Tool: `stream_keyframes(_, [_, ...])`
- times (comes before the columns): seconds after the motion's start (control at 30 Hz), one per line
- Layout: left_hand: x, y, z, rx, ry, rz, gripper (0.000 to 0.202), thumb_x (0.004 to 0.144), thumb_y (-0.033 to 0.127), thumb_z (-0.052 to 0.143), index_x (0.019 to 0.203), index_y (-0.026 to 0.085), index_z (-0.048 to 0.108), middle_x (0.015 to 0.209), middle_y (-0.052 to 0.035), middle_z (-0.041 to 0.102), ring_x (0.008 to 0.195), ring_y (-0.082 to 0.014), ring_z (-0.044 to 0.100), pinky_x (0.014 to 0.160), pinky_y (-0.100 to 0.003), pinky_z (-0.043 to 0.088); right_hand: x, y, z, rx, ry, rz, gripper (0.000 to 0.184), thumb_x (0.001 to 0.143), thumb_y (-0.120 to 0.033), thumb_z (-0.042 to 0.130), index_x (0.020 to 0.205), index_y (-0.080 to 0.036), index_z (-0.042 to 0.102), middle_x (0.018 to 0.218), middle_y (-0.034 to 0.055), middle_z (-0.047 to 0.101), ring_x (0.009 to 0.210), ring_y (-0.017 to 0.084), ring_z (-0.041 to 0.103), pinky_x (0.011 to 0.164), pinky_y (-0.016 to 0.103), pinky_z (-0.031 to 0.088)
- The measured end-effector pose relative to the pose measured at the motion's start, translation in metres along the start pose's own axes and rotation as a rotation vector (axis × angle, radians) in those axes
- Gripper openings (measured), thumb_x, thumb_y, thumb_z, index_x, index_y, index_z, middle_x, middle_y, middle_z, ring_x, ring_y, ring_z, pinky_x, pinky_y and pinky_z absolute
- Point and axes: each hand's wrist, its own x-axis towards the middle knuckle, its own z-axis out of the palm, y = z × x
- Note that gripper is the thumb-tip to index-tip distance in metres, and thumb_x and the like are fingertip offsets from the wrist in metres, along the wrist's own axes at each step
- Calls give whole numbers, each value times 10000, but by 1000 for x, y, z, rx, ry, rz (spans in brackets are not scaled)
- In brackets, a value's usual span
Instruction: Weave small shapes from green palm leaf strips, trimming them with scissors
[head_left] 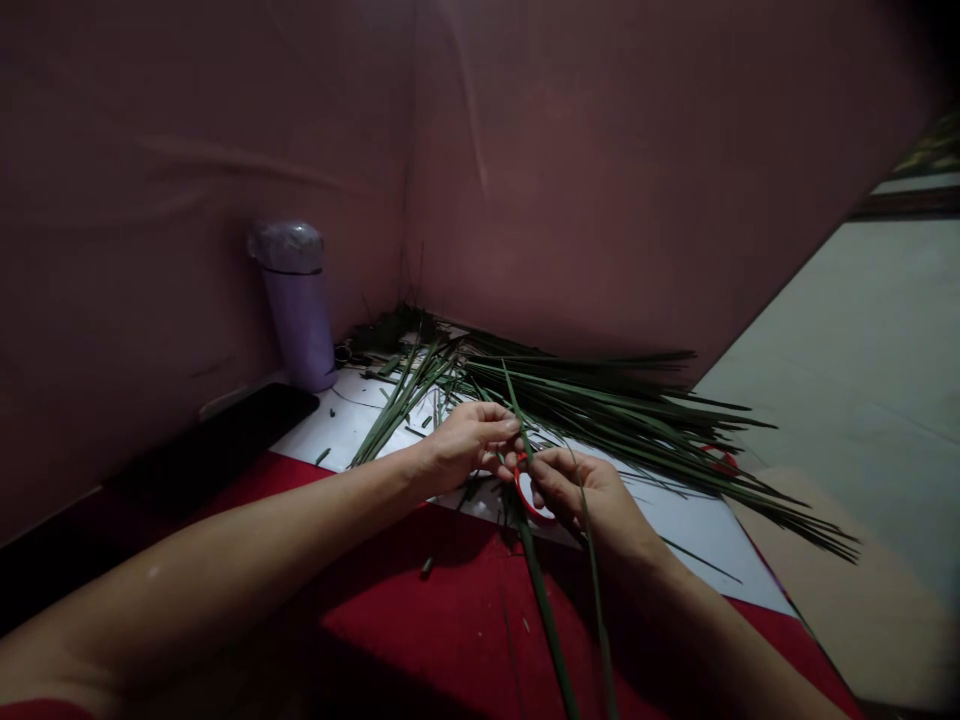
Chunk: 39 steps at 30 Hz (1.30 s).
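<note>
My left hand (478, 440) is closed, with thumb and fingers pinching a long green leaf strip (546, 600) near its upper end. Just to the right, my right hand (583, 488) is closed too, its fingertips on the leaf strips close to the left hand's. A second, thinner strip (594, 580) hangs down from the right hand. Between the hands shows a red ring (537, 512) with white inside it; whether it is held or lies on the sheet I cannot tell. Behind the hands lies a large pile of long green leaves (622, 405).
A white sheet (750, 560) covers part of the red tabletop (420, 640). At the back left a purple tumbler (298, 320) stands beside a dark flat object (232, 440). Cut leaf bits lie scattered. Another red loop (720, 460) shows among the leaves. Pinkish walls (562, 180) rise behind.
</note>
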Motion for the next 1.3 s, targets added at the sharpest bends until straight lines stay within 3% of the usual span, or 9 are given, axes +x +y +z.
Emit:
stream_keyframes(0.17, [-2,-1,3,30,39,-20,316,733,423,592,697,115,532,633,-34,536,468,-93,518,429,-240,481,2,8,-4,-65,80,-58,310,734,-456,618,655,-159,572,554,-15,517,497,95,406,462,212,295])
stream_keyframes(0.37, [-2,-4,-1,144,41,-5,175,667,250,660,648,112,554,607,-33,554,459,-86,504,422,-227,468,2,10,-6,-153,114,-137,282,771,-403,587,632,-160,557,579,-12,512,537,103,417,502,226,329])
stream_keyframes(0.7, [-2,0,4,326,142,16,167,694,241,596,591,122,540,527,-14,541,398,-87,485,366,-206,418,4,13,-10,-178,119,-135,269,757,-390,597,626,-157,563,565,-22,498,526,96,411,487,213,324])
stream_keyframes(0.87, [-1,3,5,349,159,-28,144,697,196,546,573,126,524,485,-3,530,368,-84,469,349,-197,385,4,13,-10,-103,101,-65,315,735,-429,597,585,-166,512,527,-35,461,470,87,374,426,205,292])
stream_keyframes(1.13, [3,4,-4,282,149,-92,144,675,211,563,566,130,515,488,-4,529,360,-86,456,337,-210,378,6,13,-13,-128,138,-98,304,704,-406,639,572,-157,525,528,-29,476,487,86,382,452,207,308])
stream_keyframes(1.3, [1,10,-4,277,218,54,120,688,204,577,626,132,503,526,9,538,363,-76,463,347,-204,383,7,14,-17,-96,188,-82,314,701,-425,639,586,-151,537,533,-22,479,485,85,384,439,205,307])
